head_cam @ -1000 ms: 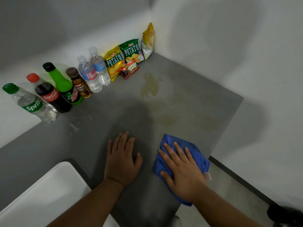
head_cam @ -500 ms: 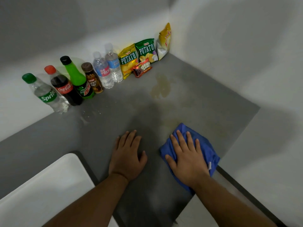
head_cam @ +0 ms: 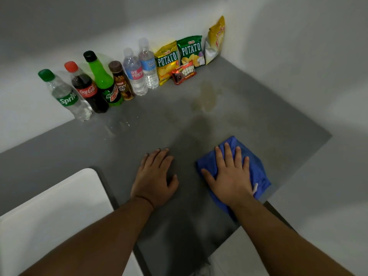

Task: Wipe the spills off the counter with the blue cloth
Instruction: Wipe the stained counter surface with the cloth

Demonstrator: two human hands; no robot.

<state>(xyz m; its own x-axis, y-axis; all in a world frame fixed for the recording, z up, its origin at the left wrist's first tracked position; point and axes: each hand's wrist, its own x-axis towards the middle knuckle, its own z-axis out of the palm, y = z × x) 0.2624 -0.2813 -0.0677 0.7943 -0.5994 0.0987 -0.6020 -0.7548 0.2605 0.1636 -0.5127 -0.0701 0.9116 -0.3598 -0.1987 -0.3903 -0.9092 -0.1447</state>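
Observation:
My right hand (head_cam: 231, 174) lies flat, fingers spread, pressing the blue cloth (head_cam: 256, 168) onto the grey counter (head_cam: 159, 126) near its right edge. My left hand (head_cam: 155, 176) rests palm-down on the bare counter, a little to the left of the cloth, holding nothing. A yellowish spill (head_cam: 207, 96) stains the counter further back, in front of the snack packets. Small clear droplets (head_cam: 117, 126) dot the surface in front of the bottles. A faint yellowish smear (head_cam: 278, 156) shows right of the cloth.
Several drink bottles (head_cam: 95, 86) stand in a row along the back wall. Chip bags (head_cam: 179, 56) and a small Fudgee Barr packet (head_cam: 183, 73) fill the corner. A white sink basin (head_cam: 49, 216) sits at the near left. The counter ends at the right (head_cam: 298, 176).
My right hand has slid the blue cloth forward, away from the near edge and towards the stains. My left hand has stayed planted on the counter.

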